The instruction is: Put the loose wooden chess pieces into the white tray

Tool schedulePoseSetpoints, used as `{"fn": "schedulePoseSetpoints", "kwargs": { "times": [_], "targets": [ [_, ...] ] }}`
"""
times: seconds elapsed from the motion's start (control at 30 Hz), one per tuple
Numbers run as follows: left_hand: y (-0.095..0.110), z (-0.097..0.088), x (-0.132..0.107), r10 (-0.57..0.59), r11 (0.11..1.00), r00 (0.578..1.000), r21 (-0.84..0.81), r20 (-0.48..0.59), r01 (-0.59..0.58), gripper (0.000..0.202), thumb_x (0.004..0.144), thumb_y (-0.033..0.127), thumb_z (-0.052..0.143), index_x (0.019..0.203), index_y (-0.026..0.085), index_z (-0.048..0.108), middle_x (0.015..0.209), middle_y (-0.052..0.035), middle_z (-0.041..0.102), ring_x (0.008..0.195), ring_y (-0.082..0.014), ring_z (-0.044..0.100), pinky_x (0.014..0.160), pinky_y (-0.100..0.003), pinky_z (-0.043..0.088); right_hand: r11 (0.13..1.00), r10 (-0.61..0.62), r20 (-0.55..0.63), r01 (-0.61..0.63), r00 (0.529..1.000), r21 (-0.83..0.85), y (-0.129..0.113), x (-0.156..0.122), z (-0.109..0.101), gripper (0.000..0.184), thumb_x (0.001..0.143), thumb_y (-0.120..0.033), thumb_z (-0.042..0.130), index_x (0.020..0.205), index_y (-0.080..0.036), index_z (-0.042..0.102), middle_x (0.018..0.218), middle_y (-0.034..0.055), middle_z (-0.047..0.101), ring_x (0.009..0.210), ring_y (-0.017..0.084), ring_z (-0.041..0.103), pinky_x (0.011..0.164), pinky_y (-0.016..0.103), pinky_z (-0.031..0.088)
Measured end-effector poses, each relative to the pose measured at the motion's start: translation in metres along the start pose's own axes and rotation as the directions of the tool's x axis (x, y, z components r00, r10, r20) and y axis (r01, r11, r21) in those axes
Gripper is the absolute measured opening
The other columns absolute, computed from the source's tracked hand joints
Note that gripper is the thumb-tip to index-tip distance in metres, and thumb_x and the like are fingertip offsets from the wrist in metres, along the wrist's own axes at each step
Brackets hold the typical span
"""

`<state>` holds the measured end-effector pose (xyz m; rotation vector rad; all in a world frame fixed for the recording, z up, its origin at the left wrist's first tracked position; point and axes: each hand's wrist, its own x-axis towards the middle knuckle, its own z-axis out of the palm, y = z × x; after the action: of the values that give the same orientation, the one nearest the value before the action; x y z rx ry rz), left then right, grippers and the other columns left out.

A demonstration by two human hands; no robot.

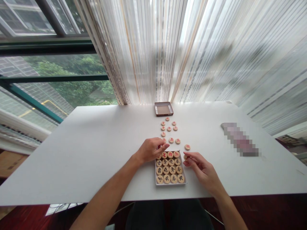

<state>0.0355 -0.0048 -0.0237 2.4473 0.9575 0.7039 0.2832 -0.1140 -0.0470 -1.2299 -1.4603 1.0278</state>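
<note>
Xiangqi pieces (pixel 169 167) filling a white box (pixel 170 184) near the worktop's (pixel 83 153) front edge, left hand (pixel 151 150) curling over the box's far edge, grip unclear, right hand (pixel 203 169) pinching one piece (pixel 185 157) at its right side

Loose xiangqi pieces (pixel 171 140) lie (in rows) between the tray (pixel 170 184) and lid (pixel 163 109).
</note>
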Motion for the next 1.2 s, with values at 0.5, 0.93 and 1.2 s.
{"fn": "schedulePoseSetpoints", "kwargs": {
  "times": [0.5,0.93,1.2],
  "targets": [
    [0.0027,-0.0006,0.0004,0.003,1.000,1.000,0.007,0.010,-0.003,0.045,0.102,0.045,0.041,0.074,0.017,0.062,0.073,-0.0027,0.062,0.067,-0.0133,0.055,0.066,-0.025,0.041,0.998,-0.013,-0.020,0.012,1.000,-0.062,0.0045,-0.0001,0.0003,0.034,0.092,-0.035,0.067,0.125,-0.028,0.065,0.129,0.0084,0.060,0.097,0.020,0.069,0.092,0.035,0.059],
    [0.0024,-0.0004,-0.0003,0.004,1.000,1.000,0.011,0.009,-0.004,0.046,0.102,0.046,0.039,0.076,0.017,0.063,0.074,-0.0034,0.063,0.068,-0.0138,0.056,0.067,-0.025,0.042,0.999,-0.021,-0.008,0.021,1.000,-0.034,0.0028,-0.0005,0.0020,0.022,0.094,-0.034,0.064,0.112,-0.023,0.069,0.113,0.0087,0.068,0.107,0.024,0.066,0.094,0.036,0.057],
    [0.0031,0.0000,0.0003,0.005,1.000,1.000,0.012,0.010,-0.006,0.045,0.102,0.045,0.041,0.073,0.017,0.060,0.073,-0.0026,0.062,0.068,-0.0135,0.056,0.066,-0.024,0.041,0.995,-0.089,-0.055,0.086,0.995,-0.051,-0.0020,0.0011,0.0050,0.015,0.094,-0.033,0.064,0.104,-0.025,0.071,0.103,0.0078,0.062,0.097,0.022,0.064,0.084,0.034,0.058]
  ]
}}
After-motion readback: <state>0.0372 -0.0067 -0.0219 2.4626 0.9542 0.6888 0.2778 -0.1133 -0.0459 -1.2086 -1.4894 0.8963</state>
